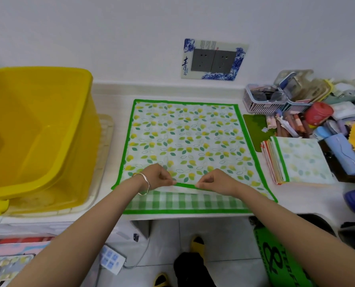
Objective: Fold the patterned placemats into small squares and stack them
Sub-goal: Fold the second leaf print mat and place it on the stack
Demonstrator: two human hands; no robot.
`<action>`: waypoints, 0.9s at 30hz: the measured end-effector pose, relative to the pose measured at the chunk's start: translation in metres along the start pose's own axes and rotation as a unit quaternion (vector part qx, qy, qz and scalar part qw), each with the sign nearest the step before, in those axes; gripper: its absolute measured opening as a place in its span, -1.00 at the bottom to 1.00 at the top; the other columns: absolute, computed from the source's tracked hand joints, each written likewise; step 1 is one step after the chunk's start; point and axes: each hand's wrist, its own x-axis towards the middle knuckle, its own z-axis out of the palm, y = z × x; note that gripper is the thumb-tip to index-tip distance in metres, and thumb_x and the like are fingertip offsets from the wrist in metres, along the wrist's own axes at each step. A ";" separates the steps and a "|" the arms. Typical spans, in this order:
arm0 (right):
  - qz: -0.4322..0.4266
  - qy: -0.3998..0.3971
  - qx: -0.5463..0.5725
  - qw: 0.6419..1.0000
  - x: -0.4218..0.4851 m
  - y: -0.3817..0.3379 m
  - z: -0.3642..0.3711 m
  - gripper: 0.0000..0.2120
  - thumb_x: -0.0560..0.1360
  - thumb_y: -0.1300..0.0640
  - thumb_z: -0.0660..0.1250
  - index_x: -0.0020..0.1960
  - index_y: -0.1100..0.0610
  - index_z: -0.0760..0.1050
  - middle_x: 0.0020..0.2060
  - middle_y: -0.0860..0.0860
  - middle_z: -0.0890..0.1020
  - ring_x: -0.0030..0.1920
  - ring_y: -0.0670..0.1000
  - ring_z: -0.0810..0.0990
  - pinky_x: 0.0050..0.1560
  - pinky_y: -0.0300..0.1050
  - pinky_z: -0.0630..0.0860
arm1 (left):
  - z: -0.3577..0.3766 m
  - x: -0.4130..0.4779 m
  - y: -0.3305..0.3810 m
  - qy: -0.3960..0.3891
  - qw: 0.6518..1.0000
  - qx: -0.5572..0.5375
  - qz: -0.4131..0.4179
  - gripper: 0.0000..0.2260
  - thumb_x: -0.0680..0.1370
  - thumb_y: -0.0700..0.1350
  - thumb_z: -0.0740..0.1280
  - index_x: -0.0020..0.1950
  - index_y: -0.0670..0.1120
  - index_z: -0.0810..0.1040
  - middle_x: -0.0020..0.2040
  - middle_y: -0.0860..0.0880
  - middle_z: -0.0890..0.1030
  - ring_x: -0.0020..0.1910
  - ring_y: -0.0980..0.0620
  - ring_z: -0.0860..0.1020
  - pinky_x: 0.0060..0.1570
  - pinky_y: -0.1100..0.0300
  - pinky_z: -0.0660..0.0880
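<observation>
The leaf-patterned placemat [185,137] lies flat on the bench [300,197]. The left hand [160,176] and the right hand [214,181] each pinch its near green edge, close together. The folded placemats [303,160] are stacked at the right.

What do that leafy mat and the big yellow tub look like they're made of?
The leafy mat looks like thin, matte cloth or nonwoven sheet: its near edge lifts limply where the left hand and right hand pinch it. The yellow tub looks like glossy, translucent moulded plastic: light shows through its walls.
</observation>
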 end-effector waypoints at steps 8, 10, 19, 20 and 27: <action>-0.044 -0.021 -0.053 0.997 0.036 -0.043 -0.082 -0.94 0.45 0.05 0.43 -0.18 0.01 0.64 -0.31 -0.23 0.64 -0.27 -0.31 0.57 -0.18 -0.42 0.41 | -0.070 0.049 0.026 0.065 0.998 0.028 -0.002 -0.82 0.45 -0.04 0.44 -0.23 -0.16 0.69 -0.31 0.06 0.62 -0.32 0.22 0.54 -0.14 0.36 0.47; -0.060 -0.002 -0.071 0.996 0.051 -0.051 -0.100 -0.94 0.45 0.06 0.43 -0.19 0.01 0.64 -0.36 -0.25 0.61 -0.30 -0.30 0.55 -0.21 -0.43 0.39 | -0.083 0.062 0.033 0.102 0.993 0.062 0.004 -0.79 0.46 -0.03 0.42 -0.28 -0.14 0.64 -0.34 0.03 0.59 -0.34 0.14 0.50 -0.17 0.26 0.47; -0.081 0.032 -0.169 0.982 0.125 -0.057 -0.135 -0.84 0.47 0.06 0.40 -0.03 0.12 0.65 -0.15 -0.05 0.66 -0.18 -0.14 0.56 -0.08 -0.23 0.48 | -0.078 0.091 0.026 0.369 0.905 0.199 0.076 -0.62 0.53 0.12 0.19 0.21 -0.06 0.54 0.03 -0.03 0.65 -0.01 -0.08 0.60 -0.01 0.06 0.50; -0.078 0.034 -0.182 0.980 0.132 -0.054 -0.134 -0.84 0.48 0.05 0.39 -0.04 0.11 0.65 -0.12 -0.03 0.66 -0.15 -0.11 0.56 -0.04 -0.17 0.51 | -0.072 0.093 0.020 0.378 0.902 0.197 0.068 -0.57 0.52 0.14 0.13 0.25 -0.07 0.51 0.07 -0.05 0.63 0.04 -0.10 0.59 0.03 0.04 0.49; -0.042 0.082 -0.236 0.967 0.174 -0.029 -0.117 -0.78 0.52 0.00 0.32 0.06 0.11 0.61 0.03 -0.01 0.62 0.03 0.02 0.56 -0.10 -0.16 0.41 | -0.015 0.106 -0.007 0.283 0.934 0.217 -0.015 -0.41 0.49 0.22 -0.06 0.40 -0.01 0.37 0.36 -0.06 0.43 0.36 -0.10 0.37 0.37 -0.05 0.16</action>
